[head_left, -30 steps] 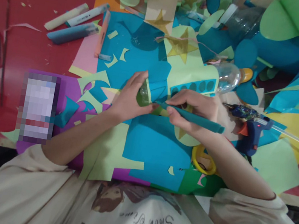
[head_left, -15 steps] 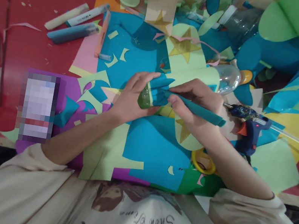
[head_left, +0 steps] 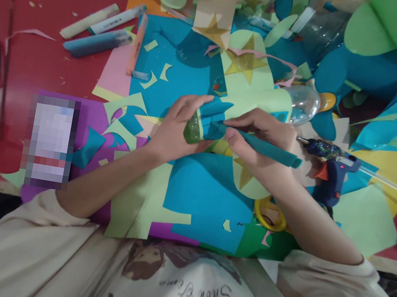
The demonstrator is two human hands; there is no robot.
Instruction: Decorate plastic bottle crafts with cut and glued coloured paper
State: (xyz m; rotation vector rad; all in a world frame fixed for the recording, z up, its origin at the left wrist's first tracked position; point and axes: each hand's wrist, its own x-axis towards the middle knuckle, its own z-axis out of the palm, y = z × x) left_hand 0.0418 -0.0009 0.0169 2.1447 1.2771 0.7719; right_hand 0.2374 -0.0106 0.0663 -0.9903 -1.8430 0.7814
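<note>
My left hand [head_left: 177, 127] is closed around a small bottle piece [head_left: 194, 128], clear greenish plastic at its left end, with blue paper wrapped over the right part. Pointed blue flaps stick out of it. In my right hand [head_left: 260, 141] a teal marker [head_left: 272, 150] is pinched between thumb and fingers, its tip at the blue paper. Whether the tip touches cannot be made out. Behind my right hand lies a clear bottle [head_left: 302, 105] wrapped in pale green paper with an orange cap. A blue glue gun [head_left: 333, 176] rests right of that hand.
Cut paper sheets [head_left: 210, 191] and scraps cover the table. Several markers [head_left: 98, 43] lie at the upper left. A phone [head_left: 52, 142] is at the left. Yellow-handled scissors [head_left: 269, 215] lie near my right forearm. More plastic bottles [head_left: 319, 32] stand or lie at the back.
The marker and my right hand have shifted very slightly right. My left hand keeps the bottle piece in nearly the same place.
</note>
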